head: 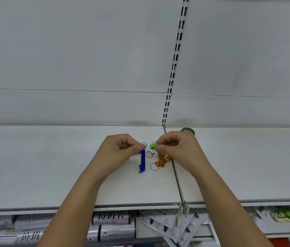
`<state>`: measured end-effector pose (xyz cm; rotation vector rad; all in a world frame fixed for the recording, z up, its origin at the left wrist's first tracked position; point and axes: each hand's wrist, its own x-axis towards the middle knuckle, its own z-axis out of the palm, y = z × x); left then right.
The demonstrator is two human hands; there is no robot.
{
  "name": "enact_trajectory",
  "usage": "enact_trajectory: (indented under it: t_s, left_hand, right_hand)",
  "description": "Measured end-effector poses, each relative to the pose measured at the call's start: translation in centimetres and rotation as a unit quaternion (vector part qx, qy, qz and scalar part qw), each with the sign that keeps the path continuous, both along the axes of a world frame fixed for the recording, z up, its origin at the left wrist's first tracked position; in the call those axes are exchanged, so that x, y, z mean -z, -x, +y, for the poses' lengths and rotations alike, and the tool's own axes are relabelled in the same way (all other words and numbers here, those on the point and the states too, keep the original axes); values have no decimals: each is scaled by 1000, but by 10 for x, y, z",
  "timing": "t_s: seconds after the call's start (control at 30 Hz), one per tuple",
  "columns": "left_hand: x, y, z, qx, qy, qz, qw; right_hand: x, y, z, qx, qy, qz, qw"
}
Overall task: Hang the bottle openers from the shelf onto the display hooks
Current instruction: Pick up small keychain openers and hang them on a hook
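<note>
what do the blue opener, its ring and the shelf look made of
Blue opener: likely anodised aluminium, going by its even satin colour and thin flat shape. Ring: bare steel wire, silvery, probably. Shelf: painted sheet metal or laminate; matte white, unclear which.

The left hand (121, 148) pinches the top of a blue bottle opener (142, 161) just below its key ring (144, 144), so the opener hangs upright above the white shelf (51, 166). The right hand (178, 148), just beside it, pinches with thumb and forefinger into a cluster of bottle openers (159, 155) lying on the shelf; which piece it holds cannot be told. A green bottle opener (152, 144) shows at the fingertips, orange ones (162, 160) lie below, with loose rings (149, 153) between. A dark green object (188, 130) lies behind the right hand. A slotted upright (174, 59) rises behind. Below the shelf sit printed rolls (112, 217) and packets (163, 220).
</note>
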<state>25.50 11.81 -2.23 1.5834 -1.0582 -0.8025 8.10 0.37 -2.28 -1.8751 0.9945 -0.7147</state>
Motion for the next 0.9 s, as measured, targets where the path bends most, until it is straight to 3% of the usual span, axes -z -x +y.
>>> enact_trajectory:
  t_s: [0.37, 0.63, 0.9]
  left_hand:
    - [3, -6, -7, -19, 36, 34, 999]
    - [0, -13, -9, -72, 66, 74, 992]
    - [-12, -24, 28, -146, 108, 51, 982]
  right_hand:
    - [-4, -8, 1, 24, 10, -43, 999]
    - [-13, -15, 4, -20, -65, -157, 985]
    - [-18, -39, 23, -57, -96, -168, 979]
